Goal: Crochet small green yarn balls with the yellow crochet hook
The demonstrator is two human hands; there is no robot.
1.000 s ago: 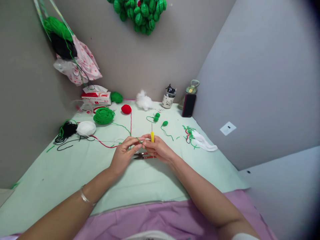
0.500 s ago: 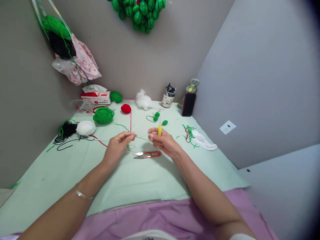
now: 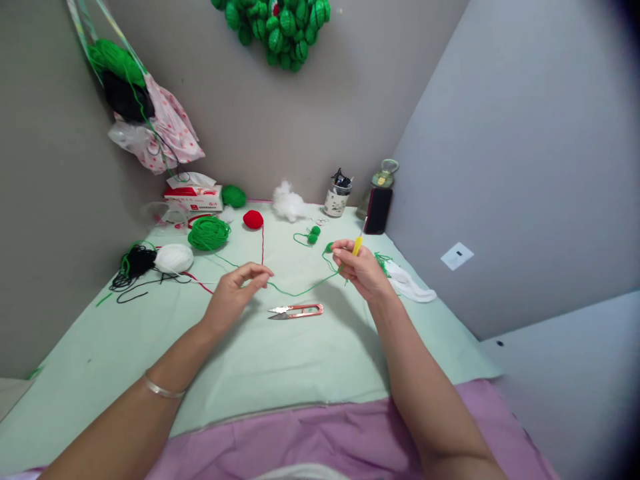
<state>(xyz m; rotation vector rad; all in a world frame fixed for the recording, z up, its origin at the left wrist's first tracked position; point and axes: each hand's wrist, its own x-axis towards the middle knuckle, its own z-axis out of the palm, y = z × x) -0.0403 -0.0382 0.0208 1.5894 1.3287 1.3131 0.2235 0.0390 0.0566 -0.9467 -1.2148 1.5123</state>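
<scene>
Though partly hidden, green yarn [image 3: 293, 295] pinched by left hand [image 3: 235, 290], hook [image 3: 357, 246] by right hand [image 3: 366, 272]

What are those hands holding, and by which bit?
Right hand: slim tool, by its yellow handle. Left hand: apparently green yarn, pinched partway along.

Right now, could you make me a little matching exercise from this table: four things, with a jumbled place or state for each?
1. Thread snips
2. Yellow-handled crochet hook
3. Stuffing
4. Phone

A. White and fluffy
B. Held in the right hand
C. Standing upright, screen dark
D. Lying flat, blades pointing left

Pairs: 1-D, 2-B, 3-A, 4-C
</scene>
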